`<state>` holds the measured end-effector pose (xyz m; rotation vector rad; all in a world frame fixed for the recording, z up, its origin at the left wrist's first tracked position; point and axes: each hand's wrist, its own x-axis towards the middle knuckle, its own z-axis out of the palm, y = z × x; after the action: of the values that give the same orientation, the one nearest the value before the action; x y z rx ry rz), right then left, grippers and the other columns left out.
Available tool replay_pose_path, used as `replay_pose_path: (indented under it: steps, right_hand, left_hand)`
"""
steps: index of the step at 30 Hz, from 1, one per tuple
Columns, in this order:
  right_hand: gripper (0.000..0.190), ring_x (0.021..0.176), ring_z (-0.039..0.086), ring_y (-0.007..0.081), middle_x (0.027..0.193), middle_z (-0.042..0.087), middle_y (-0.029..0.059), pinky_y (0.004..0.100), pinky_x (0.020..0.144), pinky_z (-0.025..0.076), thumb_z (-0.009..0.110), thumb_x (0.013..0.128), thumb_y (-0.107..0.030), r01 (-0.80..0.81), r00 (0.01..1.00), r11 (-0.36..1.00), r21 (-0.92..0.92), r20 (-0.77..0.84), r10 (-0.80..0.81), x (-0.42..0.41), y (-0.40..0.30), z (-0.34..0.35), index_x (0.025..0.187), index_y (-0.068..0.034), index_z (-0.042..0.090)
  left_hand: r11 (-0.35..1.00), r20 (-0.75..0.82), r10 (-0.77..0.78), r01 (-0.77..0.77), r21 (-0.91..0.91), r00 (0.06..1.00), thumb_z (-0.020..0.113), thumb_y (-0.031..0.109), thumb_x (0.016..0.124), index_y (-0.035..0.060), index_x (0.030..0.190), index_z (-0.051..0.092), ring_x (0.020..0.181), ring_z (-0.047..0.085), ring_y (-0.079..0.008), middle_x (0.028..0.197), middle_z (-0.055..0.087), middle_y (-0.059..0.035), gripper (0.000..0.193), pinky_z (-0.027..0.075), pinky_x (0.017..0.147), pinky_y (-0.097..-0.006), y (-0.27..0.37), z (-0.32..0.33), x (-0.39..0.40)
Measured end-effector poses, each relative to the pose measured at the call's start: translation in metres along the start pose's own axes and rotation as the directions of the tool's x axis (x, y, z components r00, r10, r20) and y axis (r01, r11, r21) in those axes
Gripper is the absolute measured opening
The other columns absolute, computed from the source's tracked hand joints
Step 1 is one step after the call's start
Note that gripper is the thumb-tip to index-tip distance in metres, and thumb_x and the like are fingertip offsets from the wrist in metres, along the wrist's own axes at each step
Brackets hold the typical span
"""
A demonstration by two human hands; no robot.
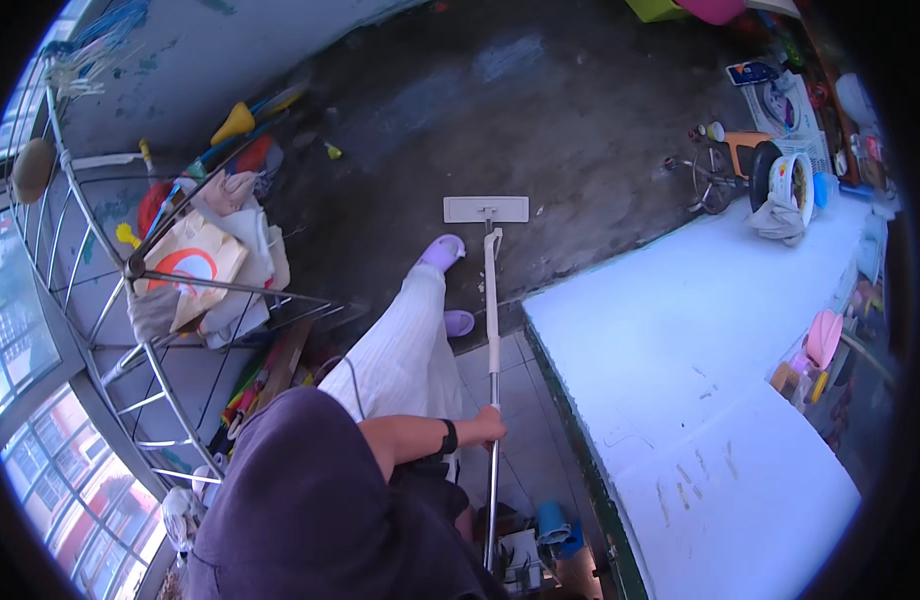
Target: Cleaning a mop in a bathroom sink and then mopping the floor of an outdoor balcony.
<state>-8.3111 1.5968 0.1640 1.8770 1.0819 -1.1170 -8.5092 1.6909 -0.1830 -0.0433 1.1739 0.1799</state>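
Note:
My left hand (490, 425) is closed around the metal and cream-coloured pole (493, 322) of a flat mop. A black band circles that wrist. The pole runs from beside my body to a white rectangular mop head (471, 216), which lies on the dark, worn concrete floor (580, 135) ahead of my feet. My right hand is out of view. Just left of the pole are my lavender slippers (443, 253), below white, loose clothing (396, 341). The pole's near end is hidden behind my dark sleeve (302, 495).
A white slab-like surface (700, 337) with a dark green edge borders the right side. A metal rack (159, 375) holding cloths and a paper bag (197, 262) stands left. Wheeled equipment (715, 180) sits at the far right. Near my body is a blue container (553, 523).

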Motion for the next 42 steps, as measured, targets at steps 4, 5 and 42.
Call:
replay_pose_path:
  steps: [4, 5, 42]
  right_hand:
    - [0.036, 0.061, 0.057, 0.0214, 0.068, 0.058, 0.0127, 0.0316, 0.058, 0.044, 0.049, 0.092, -0.036, -0.042, 0.99, 0.993, 0.112, 0.142, 0.026, 0.035, -0.019, 0.016, 0.088, -0.001, 0.059]
    - [0.037, 0.06, 0.057, 0.0212, 0.067, 0.058, 0.0125, 0.0315, 0.057, 0.044, 0.049, 0.092, -0.037, 0.023, 0.982, 0.991, 0.135, 0.18, -0.048, 0.06, -0.025, 0.026, 0.087, -0.001, 0.059]
    - [0.043, 0.038, 0.036, 0.0117, 0.052, 0.039, -0.0002, 0.027, 0.035, 0.027, 0.044, 0.092, -0.049, -0.57, 0.82, 0.346, 0.745, 0.538, 0.195, 0.012, -0.08, 0.142, 0.073, -0.011, 0.049]
  left_hand:
    - [0.942, -0.295, 0.32, -0.27, 0.199, 0.9, 0.061, 0.015, 0.072, -0.0083, 0.102, 0.036, 0.075, 0.065, -0.0381, 0.084, 0.057, -0.0249, 0.045, 0.054, 0.06, -0.0446, 0.03, -0.036, 0.005]
    - [0.882, -0.375, 0.465, -0.386, 0.269, 0.802, 0.059, 0.014, 0.073, -0.0081, 0.099, 0.036, 0.074, 0.065, -0.0396, 0.078, 0.056, -0.0247, 0.041, 0.054, 0.059, -0.0449, 0.043, -0.048, 0.017]
    - [0.758, -0.122, 0.29, -0.151, 0.634, 0.949, 0.055, 0.013, 0.076, -0.0038, 0.107, 0.034, 0.087, 0.06, -0.0444, 0.089, 0.057, -0.0294, 0.041, 0.049, 0.074, -0.0491, -0.034, -0.026, 0.024]
